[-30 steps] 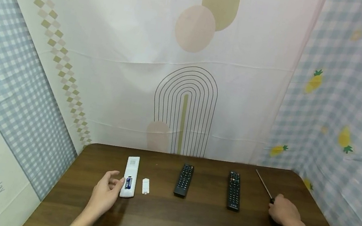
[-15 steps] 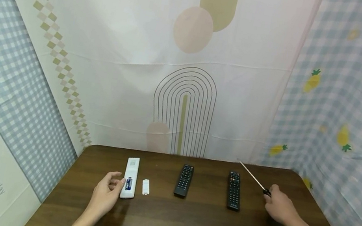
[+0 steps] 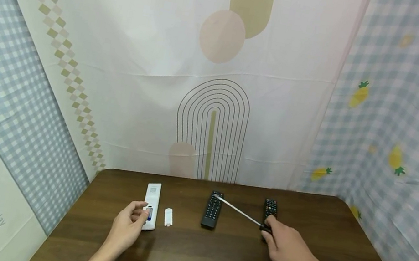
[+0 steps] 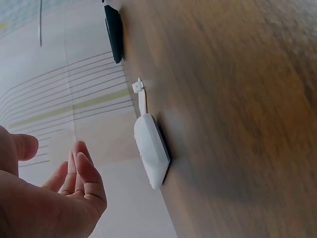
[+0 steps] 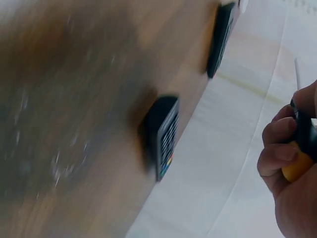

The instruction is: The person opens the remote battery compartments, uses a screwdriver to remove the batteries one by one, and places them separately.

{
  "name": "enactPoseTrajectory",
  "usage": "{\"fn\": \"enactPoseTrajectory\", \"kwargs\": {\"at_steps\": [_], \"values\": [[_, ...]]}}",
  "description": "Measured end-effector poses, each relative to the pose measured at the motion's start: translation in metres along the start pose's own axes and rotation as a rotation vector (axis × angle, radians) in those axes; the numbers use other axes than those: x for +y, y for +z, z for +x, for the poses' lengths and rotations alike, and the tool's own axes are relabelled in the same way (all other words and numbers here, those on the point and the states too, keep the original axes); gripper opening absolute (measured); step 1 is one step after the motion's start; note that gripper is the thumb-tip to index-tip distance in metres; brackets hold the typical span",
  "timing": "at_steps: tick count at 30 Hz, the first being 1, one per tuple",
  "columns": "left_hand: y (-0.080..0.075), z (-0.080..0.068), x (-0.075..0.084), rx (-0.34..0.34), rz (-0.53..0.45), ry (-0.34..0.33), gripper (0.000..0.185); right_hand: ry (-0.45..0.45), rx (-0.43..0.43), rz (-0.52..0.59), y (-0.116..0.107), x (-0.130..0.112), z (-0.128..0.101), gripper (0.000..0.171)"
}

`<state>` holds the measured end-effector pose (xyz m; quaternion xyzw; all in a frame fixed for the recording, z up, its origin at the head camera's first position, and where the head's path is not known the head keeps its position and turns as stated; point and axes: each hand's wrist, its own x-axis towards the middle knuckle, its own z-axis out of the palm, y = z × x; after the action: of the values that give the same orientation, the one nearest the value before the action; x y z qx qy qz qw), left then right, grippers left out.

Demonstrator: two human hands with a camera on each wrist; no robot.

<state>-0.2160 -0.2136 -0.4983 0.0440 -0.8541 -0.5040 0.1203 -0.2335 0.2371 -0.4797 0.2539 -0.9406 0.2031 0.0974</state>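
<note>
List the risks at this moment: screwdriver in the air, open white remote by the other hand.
1. The right hand grips the screwdriver with its shaft out over the middle black remote; the tip might scrape it.
2. The white remote lies with its battery bay open and the left hand beside it; a nudge could spill the battery.
3. The loose cover could be knocked aside.

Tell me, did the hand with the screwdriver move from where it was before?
Yes. The right hand carried the screwdriver leftward, from the table's right edge to over the right black remote; the shaft now points toward the middle black remote.
</note>
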Motion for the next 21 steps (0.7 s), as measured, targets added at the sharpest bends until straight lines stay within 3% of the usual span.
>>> {"fn": "enactPoseTrajectory", "kwargs": {"at_steps": [5, 14, 17, 21], "values": [[0.002, -0.001, 0.002, -0.011, -0.027, 0.019, 0.027, -0.091, 0.002, 0.057, 0.007, -0.018, -0.002, 0.008], [0.011, -0.008, 0.019, -0.106, -0.082, 0.01, 0.026, -0.222, 0.021, 0.052, 0.015, -0.04, -0.004, 0.014], [0.016, -0.011, 0.03, -0.16, -0.087, 0.032, 0.028, -0.309, 0.062, 0.026, 0.019, -0.048, -0.004, 0.019], [0.022, -0.011, 0.043, -0.288, -0.055, 0.104, 0.036, -0.391, 0.099, 0.026, 0.021, -0.058, -0.003, 0.019]]}}
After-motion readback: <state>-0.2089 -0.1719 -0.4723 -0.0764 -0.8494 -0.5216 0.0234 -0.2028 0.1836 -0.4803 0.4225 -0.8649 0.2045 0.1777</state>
